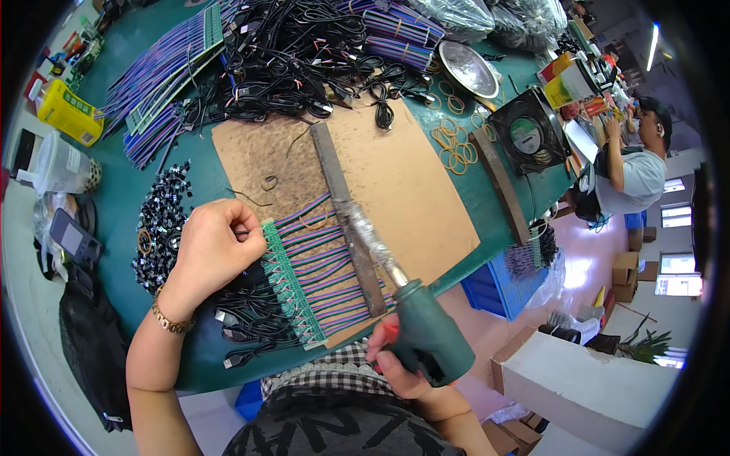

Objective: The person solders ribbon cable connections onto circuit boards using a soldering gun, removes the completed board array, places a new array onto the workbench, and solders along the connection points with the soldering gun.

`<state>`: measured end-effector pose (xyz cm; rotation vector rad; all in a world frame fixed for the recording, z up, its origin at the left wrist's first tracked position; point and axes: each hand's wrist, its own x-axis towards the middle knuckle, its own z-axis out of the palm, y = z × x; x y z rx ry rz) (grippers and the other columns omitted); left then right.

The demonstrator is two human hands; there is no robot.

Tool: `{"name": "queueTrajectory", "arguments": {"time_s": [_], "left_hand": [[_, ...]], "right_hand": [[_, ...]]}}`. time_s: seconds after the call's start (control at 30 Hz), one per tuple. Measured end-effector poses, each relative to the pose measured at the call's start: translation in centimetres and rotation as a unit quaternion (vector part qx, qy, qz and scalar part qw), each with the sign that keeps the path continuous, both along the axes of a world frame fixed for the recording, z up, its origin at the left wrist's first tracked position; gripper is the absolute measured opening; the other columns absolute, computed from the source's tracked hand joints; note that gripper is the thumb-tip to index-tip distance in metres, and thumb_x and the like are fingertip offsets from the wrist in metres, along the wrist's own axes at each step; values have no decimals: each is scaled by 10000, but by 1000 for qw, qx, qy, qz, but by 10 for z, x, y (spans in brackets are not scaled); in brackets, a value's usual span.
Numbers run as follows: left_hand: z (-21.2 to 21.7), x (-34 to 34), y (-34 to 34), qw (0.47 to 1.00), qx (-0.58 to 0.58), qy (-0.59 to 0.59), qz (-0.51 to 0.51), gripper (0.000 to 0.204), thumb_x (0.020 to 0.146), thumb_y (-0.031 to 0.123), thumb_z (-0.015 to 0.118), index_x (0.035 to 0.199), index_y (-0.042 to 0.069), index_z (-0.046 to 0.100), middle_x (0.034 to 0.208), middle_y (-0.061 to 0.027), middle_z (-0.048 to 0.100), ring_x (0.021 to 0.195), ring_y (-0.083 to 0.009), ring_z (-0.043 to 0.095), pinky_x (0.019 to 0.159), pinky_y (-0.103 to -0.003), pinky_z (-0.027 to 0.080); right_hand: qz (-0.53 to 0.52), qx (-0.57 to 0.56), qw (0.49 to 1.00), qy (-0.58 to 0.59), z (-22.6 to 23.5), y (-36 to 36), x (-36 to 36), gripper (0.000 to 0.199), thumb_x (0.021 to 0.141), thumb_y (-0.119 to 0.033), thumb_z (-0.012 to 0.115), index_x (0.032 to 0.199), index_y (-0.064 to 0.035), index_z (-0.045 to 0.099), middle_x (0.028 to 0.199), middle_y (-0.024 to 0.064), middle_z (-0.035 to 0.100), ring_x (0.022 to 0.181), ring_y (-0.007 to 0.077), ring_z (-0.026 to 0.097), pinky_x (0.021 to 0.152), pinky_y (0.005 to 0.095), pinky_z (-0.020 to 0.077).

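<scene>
A row of green circuit boards (293, 285) lies on a cardboard sheet, with several multicoloured wires (327, 262) running right from it. A dark flat bar (334, 175) rests across these wires. My left hand (220, 239) is closed in a pinch at the upper left end of the boards; its fingertips hide whatever is between them. My right hand (399, 372) is wrapped round the handle of a green pistol-shaped soldering gun (433, 334) with a red trigger. Its metal barrel (372, 239) points up and left over the bar.
Black cables (293, 53) heap at the back, beside bundled wires (399, 38). Small black parts (160, 220) pile left of the boards. A metal bowl (468, 68), rubber bands (454, 146), another bar (498, 182) and a fan (528, 133) stand right. A person (635, 159) sits beyond.
</scene>
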<state>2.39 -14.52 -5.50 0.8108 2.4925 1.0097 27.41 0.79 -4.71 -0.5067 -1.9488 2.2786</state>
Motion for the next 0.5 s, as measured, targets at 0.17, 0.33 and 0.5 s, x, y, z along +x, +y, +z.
{"name": "queueTrajectory", "arguments": {"time_s": [0.17,0.33,0.5], "left_hand": [[-1,-2,-2,1000,-11,-16,3,70,683,42,643,674,-11,599,643,-70,592,570,-129,555,557,-266,453],[0,-3,-5,999,-19,-27,-3,92,675,102,662,675,19,620,668,-99,625,597,-197,616,593,-311,492],[-2,-2,-6,1000,5,13,-28,77,710,57,629,716,-8,589,676,-98,586,628,-174,575,601,-300,466]], "right_hand": [[-75,220,972,-25,-4,-2,-3,347,783,96,652,1055,-10,465,894,57,530,825,147,608,758,305,522],[-158,408,899,38,-21,-15,-9,572,761,67,720,1204,-12,366,1007,77,535,924,158,583,816,293,497],[-171,400,899,55,-24,-20,-19,879,765,5,742,1412,33,148,1044,108,591,919,200,591,831,323,474]]}}
